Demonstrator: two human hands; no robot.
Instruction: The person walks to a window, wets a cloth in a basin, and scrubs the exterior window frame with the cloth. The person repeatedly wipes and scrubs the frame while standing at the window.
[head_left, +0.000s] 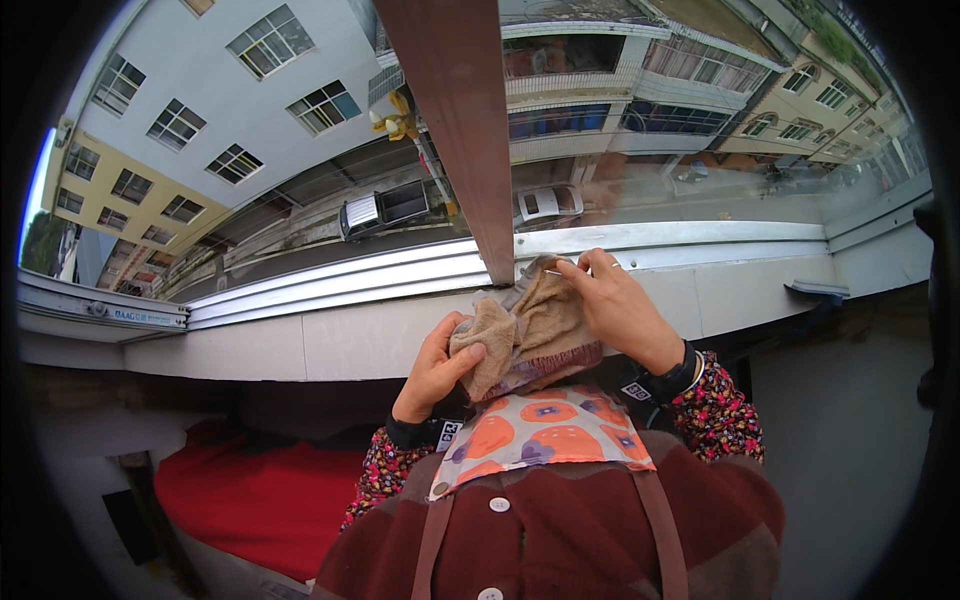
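A crumpled tan cloth (551, 319) with a purplish border hangs between my two hands, just above the white tiled windowsill (375, 341). My left hand (439, 367) pinches its bunched left end between thumb and fingers. My right hand (622, 307), a ring on one finger, grips the cloth's upper right edge near the aluminium window track (675, 238). Part of the cloth's lower edge lies close to my apron (547, 431), which has an orange fruit print.
A brown window frame post (465, 135) rises between the left opening and the right glass pane. Beyond lie a street with a pickup truck (386, 210) and a white car (549, 202). A squeegee-like tool (817, 289) rests on the sill at right. Red fabric (262, 487) is at lower left.
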